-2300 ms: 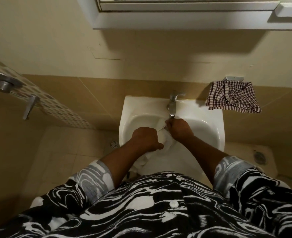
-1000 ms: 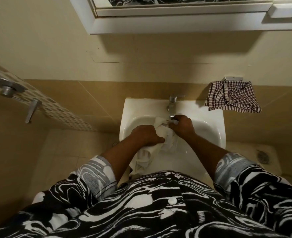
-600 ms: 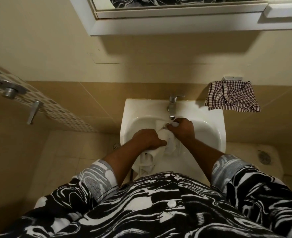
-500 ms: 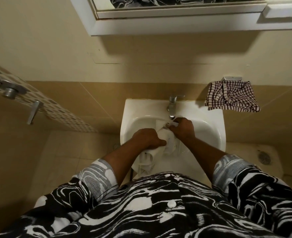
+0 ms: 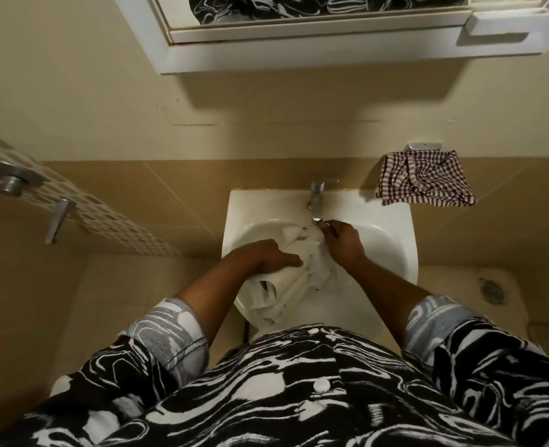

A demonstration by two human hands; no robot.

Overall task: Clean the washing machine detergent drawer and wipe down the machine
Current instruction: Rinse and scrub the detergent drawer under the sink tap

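No lettering can be read anywhere in this view.
The white detergent drawer [image 5: 294, 282] in the sink [image 5: 395, 240] is too blurred for you to make out any label or marking. The tap [image 5: 315, 198] at the back edge of the sink and the checked cloth [image 5: 424, 179] up to the right of the sink show you no legible brand, number or sign.
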